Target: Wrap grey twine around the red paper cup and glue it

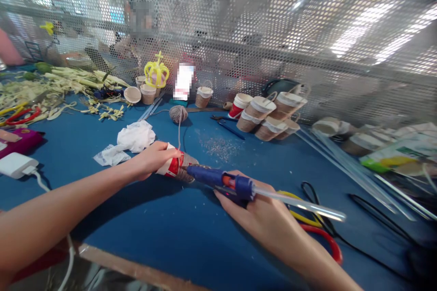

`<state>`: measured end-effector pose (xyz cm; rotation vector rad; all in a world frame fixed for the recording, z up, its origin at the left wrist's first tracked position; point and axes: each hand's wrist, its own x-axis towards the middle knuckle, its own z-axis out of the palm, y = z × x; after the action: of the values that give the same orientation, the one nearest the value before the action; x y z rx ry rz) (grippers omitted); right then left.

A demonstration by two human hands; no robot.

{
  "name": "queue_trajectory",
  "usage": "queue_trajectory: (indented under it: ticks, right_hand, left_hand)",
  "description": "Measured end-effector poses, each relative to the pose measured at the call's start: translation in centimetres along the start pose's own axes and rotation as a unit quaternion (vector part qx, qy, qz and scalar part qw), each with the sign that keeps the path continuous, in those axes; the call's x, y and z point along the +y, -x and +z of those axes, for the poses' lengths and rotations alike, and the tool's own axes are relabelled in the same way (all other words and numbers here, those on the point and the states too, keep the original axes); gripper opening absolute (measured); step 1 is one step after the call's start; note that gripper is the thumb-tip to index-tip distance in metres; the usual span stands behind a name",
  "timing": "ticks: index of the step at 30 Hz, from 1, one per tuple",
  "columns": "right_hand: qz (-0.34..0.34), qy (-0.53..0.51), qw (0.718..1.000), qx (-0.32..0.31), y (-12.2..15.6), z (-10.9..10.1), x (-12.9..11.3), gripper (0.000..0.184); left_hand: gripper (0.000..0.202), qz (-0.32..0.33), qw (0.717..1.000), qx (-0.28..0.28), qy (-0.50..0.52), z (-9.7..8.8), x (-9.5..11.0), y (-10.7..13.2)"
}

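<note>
My left hand (152, 158) is closed around a red and white paper cup (170, 167) lying on its side on the blue table (164, 232); the cup is partly wrapped in brown twine. My right hand (259, 211) grips a blue hot glue gun (218, 178) whose nozzle touches the wrapped end of the cup. A clear glue stick (300, 204) juts out of the gun's back toward the right. A strand of twine runs from the cup up to a twine ball (178, 112).
Twine-wrapped cups (269, 116) lie stacked at the back right, more cups (147, 93) and a yellow crown (156, 72) at the back. Crumpled white tissue (134, 137), scissors with red and yellow handles (321, 232), clear glue sticks (344, 163), palm leaves (51, 86), a white charger (17, 164). A mesh screen (307, 32) stands behind, with a person beyond it.
</note>
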<state>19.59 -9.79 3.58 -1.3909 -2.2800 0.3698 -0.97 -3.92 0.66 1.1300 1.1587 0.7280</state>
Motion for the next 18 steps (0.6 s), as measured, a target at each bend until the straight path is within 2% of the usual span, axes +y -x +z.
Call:
queue_trajectory:
  ticks: [7,12,18]
  right_hand:
    - [-0.004,0.017,1.0,-0.006,-0.01,-0.08,0.18,0.007]
    - [-0.003,0.024,0.999,-0.035,0.23,-0.18,0.09,0.006]
    - [-0.007,0.032,0.999,-0.016,0.21,-0.36,0.08,0.004]
  left_hand:
    - [0.02,0.005,1.0,-0.009,0.005,0.0,-0.24,-0.12]
    - [0.019,0.016,1.0,0.001,-0.012,-0.04,-0.29,-0.09]
    - [0.023,0.036,0.998,-0.014,-0.046,-0.02,-0.15,0.06]
